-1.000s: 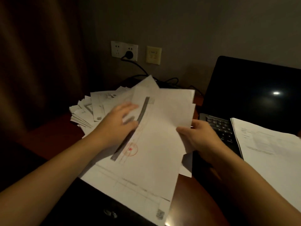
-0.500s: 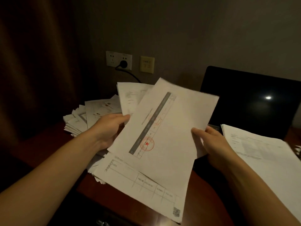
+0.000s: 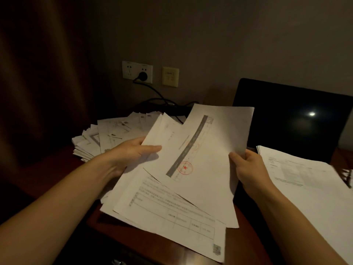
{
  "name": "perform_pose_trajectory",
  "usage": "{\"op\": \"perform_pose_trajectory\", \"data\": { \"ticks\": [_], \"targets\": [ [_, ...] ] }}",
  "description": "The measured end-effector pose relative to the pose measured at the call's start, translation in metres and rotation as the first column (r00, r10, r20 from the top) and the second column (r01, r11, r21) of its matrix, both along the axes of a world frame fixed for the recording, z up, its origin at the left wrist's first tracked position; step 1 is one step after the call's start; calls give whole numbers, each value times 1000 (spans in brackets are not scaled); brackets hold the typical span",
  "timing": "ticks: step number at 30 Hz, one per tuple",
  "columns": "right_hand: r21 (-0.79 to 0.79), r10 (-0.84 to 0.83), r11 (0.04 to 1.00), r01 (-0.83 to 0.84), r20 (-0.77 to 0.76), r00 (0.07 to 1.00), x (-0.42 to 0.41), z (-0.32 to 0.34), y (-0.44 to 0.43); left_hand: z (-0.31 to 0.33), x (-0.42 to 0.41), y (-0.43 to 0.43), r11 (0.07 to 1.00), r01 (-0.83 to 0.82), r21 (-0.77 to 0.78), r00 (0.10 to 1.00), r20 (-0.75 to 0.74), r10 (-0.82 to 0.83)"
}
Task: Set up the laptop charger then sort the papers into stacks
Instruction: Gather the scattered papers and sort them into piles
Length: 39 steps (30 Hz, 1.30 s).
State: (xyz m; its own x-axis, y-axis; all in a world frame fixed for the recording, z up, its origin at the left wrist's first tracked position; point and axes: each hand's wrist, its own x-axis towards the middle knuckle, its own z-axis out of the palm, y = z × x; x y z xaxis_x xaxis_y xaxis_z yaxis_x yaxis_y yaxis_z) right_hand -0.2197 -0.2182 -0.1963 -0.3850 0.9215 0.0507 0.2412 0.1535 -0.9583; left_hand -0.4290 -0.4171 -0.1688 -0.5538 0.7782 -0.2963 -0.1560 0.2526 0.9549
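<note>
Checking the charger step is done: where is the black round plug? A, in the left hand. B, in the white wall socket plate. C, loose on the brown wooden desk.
B: the black round plug sits in the right half of the white wall socket plate, while the left hand and right hand grip white printed sheets.

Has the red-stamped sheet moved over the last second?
Yes. The red-stamped sheet shifted right toward the laptop; its corner now overlaps the screen's left edge.

slides stamped sheet (image 3: 215,146) rightward with right hand (image 3: 248,169) (gridded page (image 3: 172,213) beneath now barer), shifts left hand (image 3: 129,153) off its face to the left edge of the lower papers (image 3: 164,131).
</note>
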Motion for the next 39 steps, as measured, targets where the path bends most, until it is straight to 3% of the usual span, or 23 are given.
{"op": "perform_pose_trajectory", "data": {
  "ticks": [3, 6, 17, 26, 31, 34, 39],
  "targets": [
    [-19, 11, 1000, -11, 14, 1000, 0, 1, 0, -4, -1, 3, 998, 55, 39, 998, -39, -54],
    [34, 6, 999, -7, 40, 999, 3, 4, 0, -3, 2, 2, 996, -9, 88, 997, -80, 16],
    [8, -30, 1000, 30, 44, 999, 9, 4, 11, 8, -8, -4, 905, -270, 329, 957, 200, 212],
    [-101, -27, 994, 30, 33, 999, 17, 10, 10, 49, 5, 6, 806, -121, 579, 951, 299, -72],
    [-433, -145, 895, 108, -54, 988, 7, 24, 13, 62, 19, 21, 775, -71, 628, 946, 289, -148],
    [-536, -208, 837, 106, -133, 969, 12, 29, 14, 67, 21, 26, 752, -47, 657, 921, 320, -222],
    [-499, -163, 867, 16, -254, 953, 16, 26, 13, 64, 18, 34, 720, -27, 694, 898, 333, -287]
  ]
}}
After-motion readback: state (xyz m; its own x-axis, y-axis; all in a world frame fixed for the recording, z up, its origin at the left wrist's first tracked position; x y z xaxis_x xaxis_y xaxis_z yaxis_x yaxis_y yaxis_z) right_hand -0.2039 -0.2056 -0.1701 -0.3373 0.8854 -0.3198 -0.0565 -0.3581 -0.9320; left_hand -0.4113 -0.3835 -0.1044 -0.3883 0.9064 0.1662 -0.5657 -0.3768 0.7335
